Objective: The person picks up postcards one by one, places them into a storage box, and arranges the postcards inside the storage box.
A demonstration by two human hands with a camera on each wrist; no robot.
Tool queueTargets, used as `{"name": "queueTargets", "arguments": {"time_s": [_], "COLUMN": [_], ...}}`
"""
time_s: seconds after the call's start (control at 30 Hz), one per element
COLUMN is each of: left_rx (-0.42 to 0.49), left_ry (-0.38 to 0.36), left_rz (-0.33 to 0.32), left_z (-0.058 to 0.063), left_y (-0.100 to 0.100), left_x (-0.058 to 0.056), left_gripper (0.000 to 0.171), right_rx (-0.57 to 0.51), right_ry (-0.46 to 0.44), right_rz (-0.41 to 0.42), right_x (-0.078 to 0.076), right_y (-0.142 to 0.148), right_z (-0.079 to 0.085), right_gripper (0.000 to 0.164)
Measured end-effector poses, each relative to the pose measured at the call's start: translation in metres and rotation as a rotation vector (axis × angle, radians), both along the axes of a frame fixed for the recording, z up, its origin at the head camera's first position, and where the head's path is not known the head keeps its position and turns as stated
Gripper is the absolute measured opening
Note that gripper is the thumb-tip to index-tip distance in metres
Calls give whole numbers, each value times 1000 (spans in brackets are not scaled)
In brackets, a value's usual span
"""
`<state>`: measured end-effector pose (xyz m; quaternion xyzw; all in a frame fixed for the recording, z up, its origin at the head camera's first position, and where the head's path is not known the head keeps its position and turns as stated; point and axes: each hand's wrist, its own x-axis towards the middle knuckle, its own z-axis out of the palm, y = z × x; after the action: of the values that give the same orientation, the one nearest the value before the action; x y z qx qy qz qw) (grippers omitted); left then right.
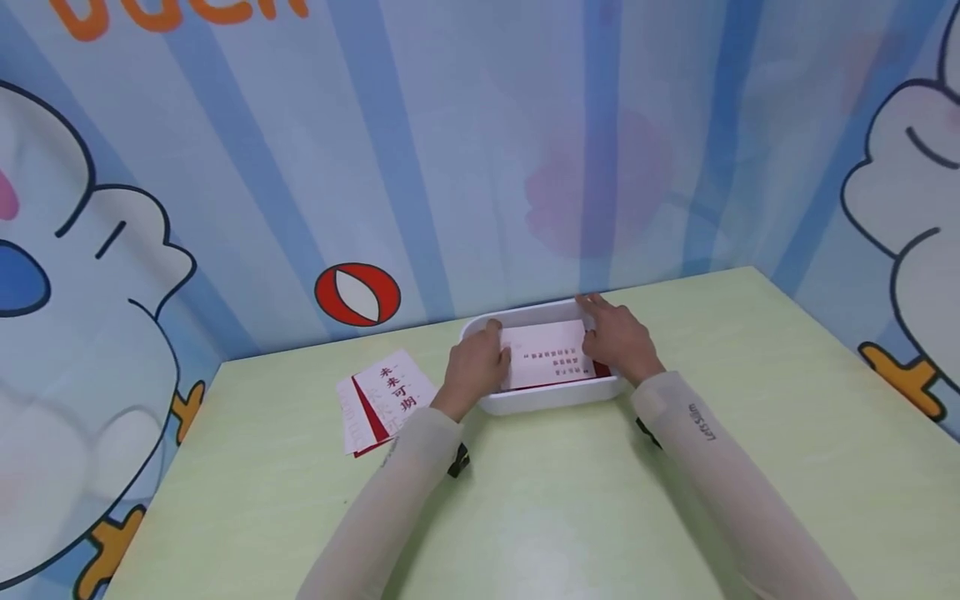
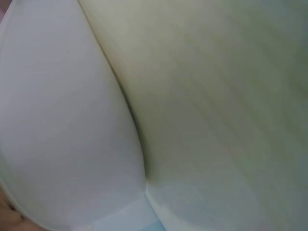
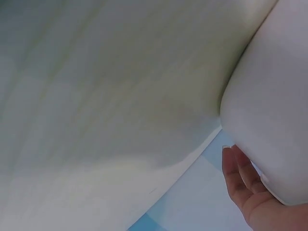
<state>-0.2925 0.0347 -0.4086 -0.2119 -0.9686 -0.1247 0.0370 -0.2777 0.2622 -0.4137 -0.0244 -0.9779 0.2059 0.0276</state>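
A white, round-cornered plastic tray (image 1: 555, 401) sits at the back of the table. Inside lies a white card (image 1: 543, 346) with red writing, red edges showing beneath it. My left hand (image 1: 474, 364) is over the tray's left end, its fingertips inside the rim beside the card; I cannot tell whether they grip anything. From the right, my right hand (image 1: 621, 340) grips the tray's back right rim. In the right wrist view, fingers (image 3: 233, 175) of that hand lie against the outside of the wall. In the left wrist view, the tray's outer wall (image 2: 72, 106) fills the left side.
Left of the tray, several white and red cards (image 1: 397, 387) lie fanned on the pale green table (image 1: 570, 500), the top one bearing dark red characters. Close behind the tray rises a blue striped backdrop (image 1: 487, 167) with cartoon figures.
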Motion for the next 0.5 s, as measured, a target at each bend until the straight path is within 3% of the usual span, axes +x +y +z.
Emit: {"name": "queueTargets", "arguments": {"time_s": [0.5], "left_rx": [-29], "left_ry": [26], "left_rz": [10], "left_z": [-4], "left_y": [-2], "left_x": [2], "left_gripper": [42], "right_rx": [6], "right_ry": [-5], "right_rz": [13], "right_x": [2], "right_y": [-1], "right_z": [-1], "right_gripper": [69]}}
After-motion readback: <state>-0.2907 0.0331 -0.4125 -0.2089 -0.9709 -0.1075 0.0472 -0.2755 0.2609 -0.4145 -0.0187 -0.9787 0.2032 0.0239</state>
